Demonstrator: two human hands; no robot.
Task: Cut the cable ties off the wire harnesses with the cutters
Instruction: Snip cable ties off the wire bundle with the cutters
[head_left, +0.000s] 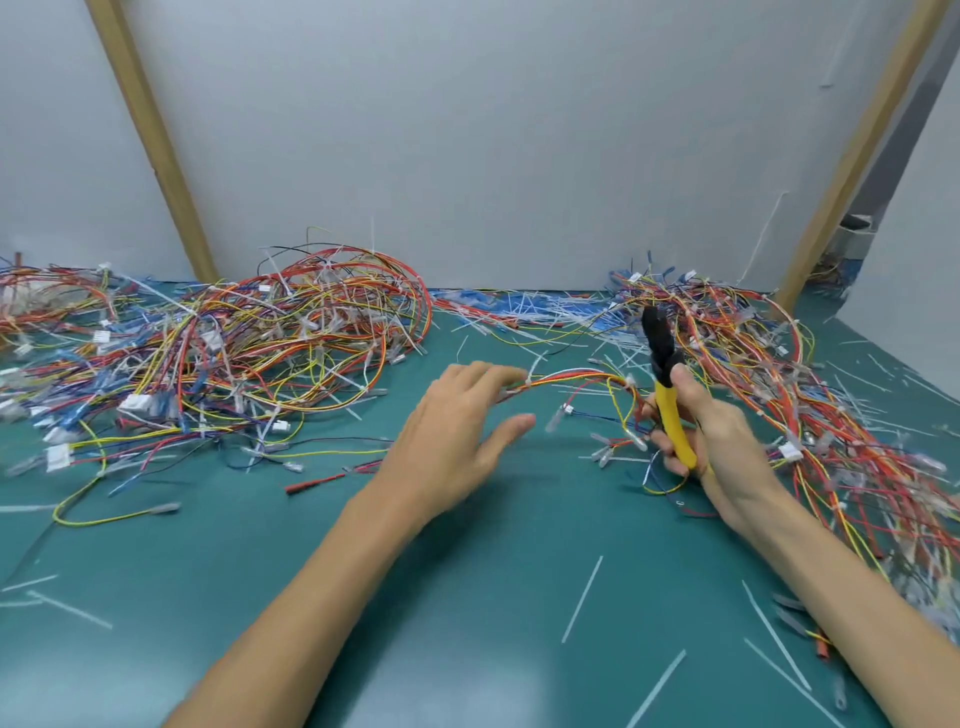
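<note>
A green mat covers the bench. One large tangle of tied harnesses sits at ten o'clock and a second heap at three o'clock. White cut-off tie strips are scattered toward six o'clock.

Between the hands, just past the middle of the mat, lies the single wire harness being worked. It is a red, orange and yellow bundle arching low, with its long axis running nine to three o'clock.

The left hand reaches in from seven o'clock with its fingers extended and relaxed, the tips resting on the harness's nine o'clock end. Blur hides whether they pinch it. The right hand is wrapped round the yellow handles of the cutters. Whether its lower fingers also catch loose wires, I cannot tell. The tool stands nearly upright, handles at six and black head at twelve o'clock, so the blades point away from the bundle.

A white cable tie girdles the harness right at the left fingertips, at about eight o'clock from the cutter head. Another white band seems to sit at the bundle's three o'clock end, close to the tool.

The next cut probably needs the head tipped down toward nine o'clock, to meet a tie square across the wires.
</note>
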